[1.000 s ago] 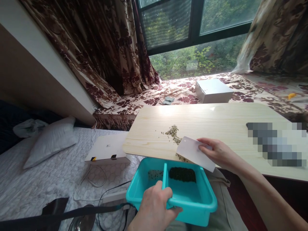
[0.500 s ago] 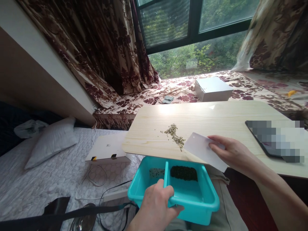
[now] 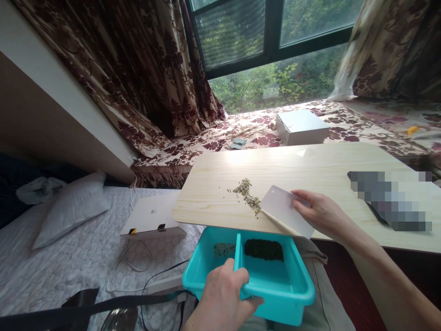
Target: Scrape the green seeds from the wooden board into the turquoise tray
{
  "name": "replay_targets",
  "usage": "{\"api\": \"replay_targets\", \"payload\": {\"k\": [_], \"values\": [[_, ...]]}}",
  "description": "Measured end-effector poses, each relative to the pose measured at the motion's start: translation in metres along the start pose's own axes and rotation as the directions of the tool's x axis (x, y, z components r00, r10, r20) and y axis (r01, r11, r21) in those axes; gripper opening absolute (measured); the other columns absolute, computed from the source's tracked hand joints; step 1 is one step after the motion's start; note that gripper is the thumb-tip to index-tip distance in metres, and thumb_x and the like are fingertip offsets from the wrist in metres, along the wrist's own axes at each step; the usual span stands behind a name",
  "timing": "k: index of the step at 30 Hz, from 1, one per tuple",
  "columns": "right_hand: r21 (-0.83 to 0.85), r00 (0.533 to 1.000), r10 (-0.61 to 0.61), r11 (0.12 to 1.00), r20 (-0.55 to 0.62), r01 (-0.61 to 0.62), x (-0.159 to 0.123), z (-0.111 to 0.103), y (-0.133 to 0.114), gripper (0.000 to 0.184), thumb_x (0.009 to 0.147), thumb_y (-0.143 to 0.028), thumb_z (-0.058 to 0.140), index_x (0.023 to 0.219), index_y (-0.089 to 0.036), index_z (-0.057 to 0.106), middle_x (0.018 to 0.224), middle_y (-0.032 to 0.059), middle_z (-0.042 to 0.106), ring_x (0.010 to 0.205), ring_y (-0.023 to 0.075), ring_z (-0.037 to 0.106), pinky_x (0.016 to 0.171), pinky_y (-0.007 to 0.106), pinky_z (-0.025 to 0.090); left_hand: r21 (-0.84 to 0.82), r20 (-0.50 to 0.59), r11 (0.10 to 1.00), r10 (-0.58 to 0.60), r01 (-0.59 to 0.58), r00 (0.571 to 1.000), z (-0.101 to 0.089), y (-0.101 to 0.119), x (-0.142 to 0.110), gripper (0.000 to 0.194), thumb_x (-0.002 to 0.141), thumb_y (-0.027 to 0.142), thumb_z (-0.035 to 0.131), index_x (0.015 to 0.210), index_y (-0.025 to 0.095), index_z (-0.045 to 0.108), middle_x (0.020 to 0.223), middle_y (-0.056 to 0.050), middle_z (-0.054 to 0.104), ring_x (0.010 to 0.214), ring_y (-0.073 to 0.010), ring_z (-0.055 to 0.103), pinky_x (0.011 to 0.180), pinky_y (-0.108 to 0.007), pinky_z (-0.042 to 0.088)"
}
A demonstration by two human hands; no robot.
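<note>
My left hand grips the near rim of a teal two-compartment bin, held just below the front edge of a pale wooden tabletop. The bin's right compartment holds a dark heap of small seeds; the left one holds a thin scatter. My right hand pinches a white plastic scraper card, its edge resting on the tabletop beside a small trail of greenish seeds.
A blurred dark flat object lies on the right of the tabletop. A white box sits on the floral window seat behind. A bed with a pillow, a white flat box and cables lies to the left.
The scraper card was at the table's front edge above the bin; my right hand has lifted it back onto the tabletop beside the seed trail. The bin has barely moved.
</note>
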State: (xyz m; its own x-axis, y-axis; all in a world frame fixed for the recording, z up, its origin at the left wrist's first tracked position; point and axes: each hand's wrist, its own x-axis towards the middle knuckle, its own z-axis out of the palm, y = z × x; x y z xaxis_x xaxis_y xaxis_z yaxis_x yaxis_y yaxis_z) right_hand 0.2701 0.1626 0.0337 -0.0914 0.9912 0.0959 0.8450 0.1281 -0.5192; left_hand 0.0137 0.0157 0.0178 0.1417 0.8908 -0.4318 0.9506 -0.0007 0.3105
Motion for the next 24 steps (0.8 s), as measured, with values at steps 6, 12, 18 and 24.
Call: {"api": "replay_targets", "payload": {"k": [6, 12, 18, 24], "values": [[0.034, 0.998, -0.039, 0.999, 0.043, 0.037, -0.002, 0.003, -0.007, 0.038, 0.082, -0.035, 0.048, 0.102, -0.023, 0.079, 0.084, 0.0051, 0.081, 0.068, 0.0215, 0.073, 0.056, 0.027, 0.05, 0.021, 0.007, 1.0, 0.007, -0.007, 1.0, -0.001, 0.001, 0.001, 0.03, 0.08, 0.049, 0.082, 0.083, 0.023, 0.067, 0.093, -0.002, 0.062, 0.09, -0.0224, 0.063, 0.069, -0.029, 0.038], [0.039, 0.998, -0.067, 0.997, 0.012, 0.066, -0.004, 0.001, -0.005, 0.036, 0.082, -0.034, 0.049, 0.098, -0.023, 0.079, 0.081, 0.0048, 0.081, 0.066, 0.0217, 0.073, 0.054, 0.027, 0.049, 0.021, 0.024, 1.0, 0.006, -0.006, 1.0, 0.0, 0.0, 0.003, 0.03, 0.078, 0.05, 0.082, 0.084, 0.023, 0.069, 0.094, -0.003, 0.063, 0.091, -0.0233, 0.064, 0.069, -0.03, 0.039], [0.055, 0.994, -0.08, 0.996, 0.071, 0.076, -0.007, 0.003, -0.011, 0.04, 0.083, -0.037, 0.045, 0.101, -0.022, 0.078, 0.086, 0.0052, 0.081, 0.071, 0.0219, 0.075, 0.057, 0.027, 0.05, 0.012, 0.039, 1.0, 0.002, -0.002, 0.999, -0.002, 0.002, 0.002, 0.026, 0.08, 0.047, 0.081, 0.086, 0.023, 0.071, 0.095, -0.004, 0.064, 0.092, -0.0237, 0.065, 0.072, -0.03, 0.04], [0.023, 0.995, -0.068, 0.998, 0.071, 0.066, -0.006, 0.004, -0.014, 0.041, 0.082, -0.036, 0.046, 0.103, -0.022, 0.078, 0.083, 0.0054, 0.081, 0.069, 0.022, 0.074, 0.056, 0.027, 0.049, 0.006, 0.043, 1.0, -0.003, 0.003, 0.999, -0.003, 0.002, 0.001, 0.027, 0.079, 0.046, 0.082, 0.085, 0.023, 0.069, 0.097, -0.003, 0.064, 0.093, -0.0239, 0.065, 0.071, -0.029, 0.04]]}}
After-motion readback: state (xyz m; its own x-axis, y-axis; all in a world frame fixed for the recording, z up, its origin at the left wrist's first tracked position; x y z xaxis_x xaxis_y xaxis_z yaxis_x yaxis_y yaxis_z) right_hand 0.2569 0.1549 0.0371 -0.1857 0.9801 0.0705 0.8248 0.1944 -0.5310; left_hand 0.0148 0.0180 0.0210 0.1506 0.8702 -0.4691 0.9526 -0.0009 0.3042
